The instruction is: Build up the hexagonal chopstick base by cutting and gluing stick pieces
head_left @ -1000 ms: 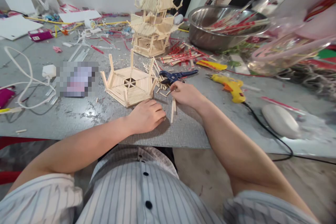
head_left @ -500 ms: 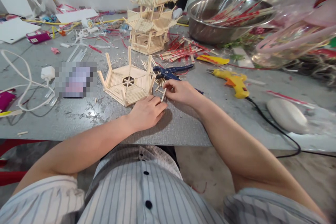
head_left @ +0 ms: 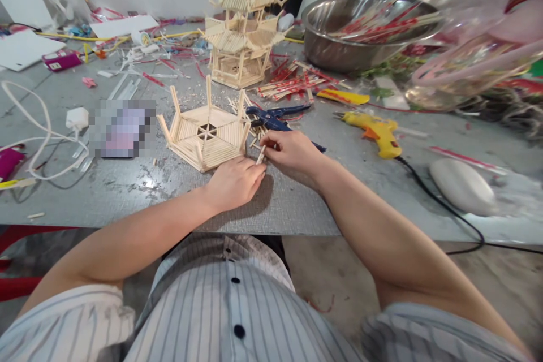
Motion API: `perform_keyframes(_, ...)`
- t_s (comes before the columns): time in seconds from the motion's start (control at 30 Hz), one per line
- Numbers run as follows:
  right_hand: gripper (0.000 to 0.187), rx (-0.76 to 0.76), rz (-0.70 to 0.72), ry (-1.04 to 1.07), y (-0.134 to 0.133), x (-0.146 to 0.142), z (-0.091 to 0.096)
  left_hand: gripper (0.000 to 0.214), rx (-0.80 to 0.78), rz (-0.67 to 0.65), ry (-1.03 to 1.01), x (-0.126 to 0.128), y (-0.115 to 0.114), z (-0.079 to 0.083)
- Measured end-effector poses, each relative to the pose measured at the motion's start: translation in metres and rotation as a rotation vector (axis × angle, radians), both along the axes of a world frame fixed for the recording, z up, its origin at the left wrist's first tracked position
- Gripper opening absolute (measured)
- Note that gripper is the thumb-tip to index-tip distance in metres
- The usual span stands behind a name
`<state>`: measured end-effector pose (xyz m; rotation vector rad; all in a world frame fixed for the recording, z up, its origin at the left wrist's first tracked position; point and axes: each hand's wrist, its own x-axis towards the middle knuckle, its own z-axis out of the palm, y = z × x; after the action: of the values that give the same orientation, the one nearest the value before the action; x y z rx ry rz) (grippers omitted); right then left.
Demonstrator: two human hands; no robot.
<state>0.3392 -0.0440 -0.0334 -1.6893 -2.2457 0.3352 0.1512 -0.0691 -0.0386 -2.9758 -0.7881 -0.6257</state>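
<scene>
Close together at the table's front, my left hand [head_left: 236, 182] and my right hand [head_left: 292, 151] are both closed on short wooden stick pieces [head_left: 261, 155]. My right thumb and fingers pinch the upper end; the left fingers meet the lower end. How many pieces are there I cannot tell. Just left of them stands a hexagonal stick base [head_left: 199, 136] with upright posts at its corners. Blue-handled pliers [head_left: 275, 117] lie behind my right hand, beside a scatter of cut stick bits [head_left: 253, 134].
A stick pagoda [head_left: 241, 39] stands behind the base. Red-wrapped chopsticks [head_left: 284, 85], a yellow cutter [head_left: 343, 96] and a yellow glue gun [head_left: 373, 130] with a black cord lie rightward. A steel bowl [head_left: 326, 48] is at the back, a phone [head_left: 125, 130] at left, a white stone [head_left: 462, 185] at right.
Both hands have shifted very slightly left and drawn closer together. The stick pieces between the fingers have tilted a little and moved left with them.
</scene>
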Motion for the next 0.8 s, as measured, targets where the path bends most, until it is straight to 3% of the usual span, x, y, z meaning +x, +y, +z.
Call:
perform_keyframes(0.17,0.027,0.009,-0.035,-0.021,0.003,0.003,-0.002,0.027,0.195,-0.22,-0.145,-0.006,-0.008,0.006)
perform_keyframes(0.47,0.027,0.142,-0.103,0.158,0.0,0.003,-0.003,0.016,0.396,-0.382,-0.255,-0.013,-0.015,0.01)
perform_keyframes(0.63,0.027,0.318,-0.209,0.447,-0.005,0.001,-0.005,0.016,0.406,-0.38,-0.275,-0.012,-0.019,0.01)
perform_keyframes(0.8,0.021,0.336,-0.238,0.876,-0.004,0.002,-0.002,0.02,0.33,-0.279,-0.23,-0.011,-0.017,0.007)
